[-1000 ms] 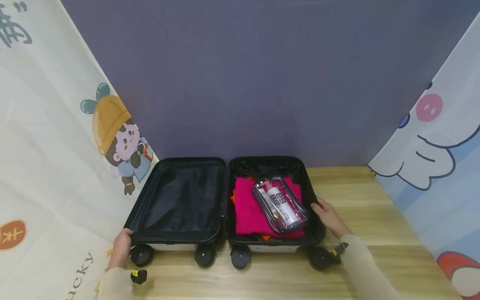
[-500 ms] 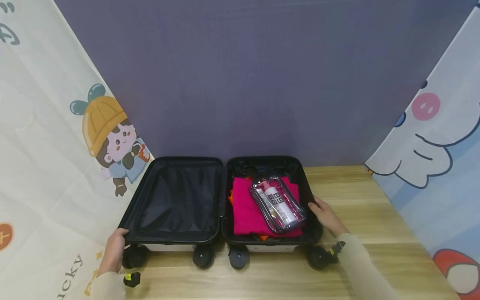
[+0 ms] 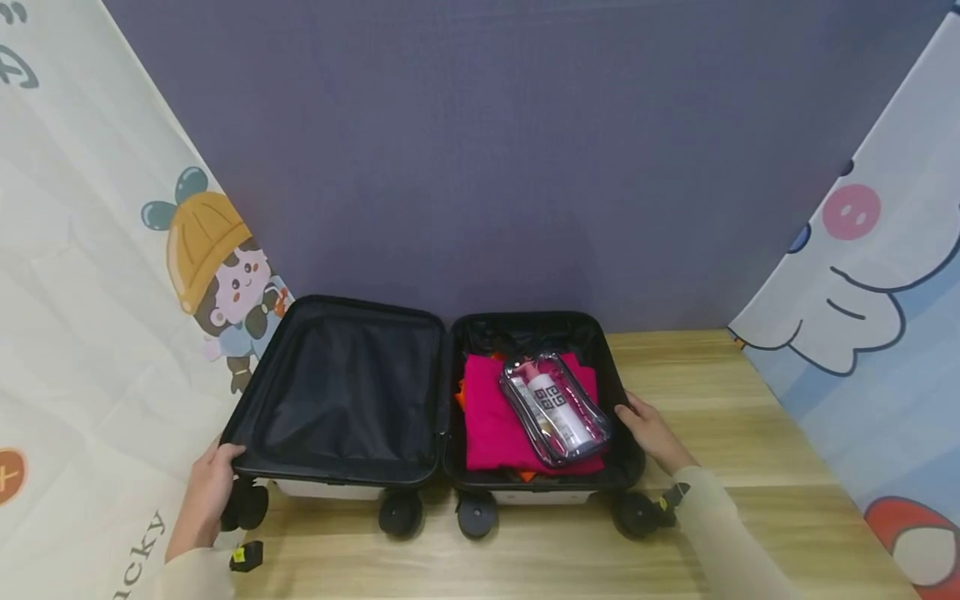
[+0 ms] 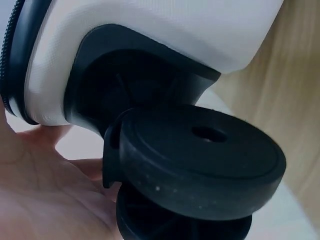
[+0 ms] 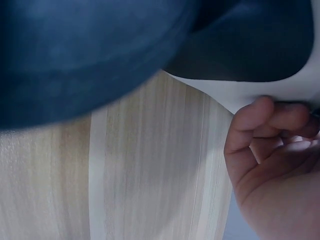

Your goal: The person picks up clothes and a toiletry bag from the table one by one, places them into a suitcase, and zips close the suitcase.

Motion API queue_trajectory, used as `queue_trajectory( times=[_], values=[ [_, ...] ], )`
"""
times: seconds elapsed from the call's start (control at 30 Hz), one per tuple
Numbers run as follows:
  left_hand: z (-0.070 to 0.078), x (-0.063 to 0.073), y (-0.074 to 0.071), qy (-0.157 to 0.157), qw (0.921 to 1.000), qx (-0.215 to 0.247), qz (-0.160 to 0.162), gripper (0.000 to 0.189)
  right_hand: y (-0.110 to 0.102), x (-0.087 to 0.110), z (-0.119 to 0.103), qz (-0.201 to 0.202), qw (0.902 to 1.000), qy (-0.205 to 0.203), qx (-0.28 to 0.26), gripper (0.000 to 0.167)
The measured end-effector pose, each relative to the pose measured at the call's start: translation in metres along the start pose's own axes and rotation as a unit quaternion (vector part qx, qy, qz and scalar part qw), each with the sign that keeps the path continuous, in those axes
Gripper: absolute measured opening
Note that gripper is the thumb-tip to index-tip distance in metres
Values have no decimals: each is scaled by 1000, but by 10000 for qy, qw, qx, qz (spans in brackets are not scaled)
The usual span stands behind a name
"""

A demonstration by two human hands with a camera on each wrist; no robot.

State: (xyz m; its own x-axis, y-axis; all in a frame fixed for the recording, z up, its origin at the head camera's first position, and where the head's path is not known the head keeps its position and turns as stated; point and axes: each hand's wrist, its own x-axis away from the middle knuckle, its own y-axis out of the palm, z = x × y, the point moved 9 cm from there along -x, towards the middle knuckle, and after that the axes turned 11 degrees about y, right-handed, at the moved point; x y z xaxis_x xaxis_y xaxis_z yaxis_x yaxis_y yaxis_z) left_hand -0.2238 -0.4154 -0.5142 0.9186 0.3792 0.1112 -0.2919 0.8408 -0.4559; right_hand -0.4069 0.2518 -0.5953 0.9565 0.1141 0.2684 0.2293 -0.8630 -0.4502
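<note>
- Open suitcase (image 3: 540,485) was supported near the wooden surface (image 3: 678,383)'s far edge.
- Tilted left half (image 3: 337,392) was gripped by left hand (image 3: 205,492), right rim (image 3: 617,371) by right hand (image 3: 658,435).
- Pouch (image 3: 558,408) might have been displaced by jolting.

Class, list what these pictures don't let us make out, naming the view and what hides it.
- Most fingertips of the left hand, left wrist view: behind the suitcase and caster.
- Orange item, head view: mostly covered by the folded pink cloth, so its kind is unclear.
- Fine print on the pump bottle inside the clear pouch, head view: too small.
- Nearest wheel, right wrist view: blurred, cut off by the top and left edges.
</note>
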Motion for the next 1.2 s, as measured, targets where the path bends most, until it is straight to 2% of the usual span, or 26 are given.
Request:
queue_trajectory(
  times=[0.17, 0.47, 0.9, 1.2],
  values=[
    [22, 5, -6, 223, 9987, -455, 32, 67, 1, 0, -1, -38, 10000, -32, 4, 56],
    [59, 16, -13, 807, 9894, -1204, 80, 78, 3, 0, 0, -57, 10000, 7, -9, 57],
    [99, 32, -15, 1479, 9737, -1718, 248, 71, 0, 1, 0, -55, 10000, 48, 17, 58],
    [131, 46, -14, 1968, 9629, -1825, 297, 67, 2, 2, -1, -145, 9998, 134, -44, 59]
  ],
)
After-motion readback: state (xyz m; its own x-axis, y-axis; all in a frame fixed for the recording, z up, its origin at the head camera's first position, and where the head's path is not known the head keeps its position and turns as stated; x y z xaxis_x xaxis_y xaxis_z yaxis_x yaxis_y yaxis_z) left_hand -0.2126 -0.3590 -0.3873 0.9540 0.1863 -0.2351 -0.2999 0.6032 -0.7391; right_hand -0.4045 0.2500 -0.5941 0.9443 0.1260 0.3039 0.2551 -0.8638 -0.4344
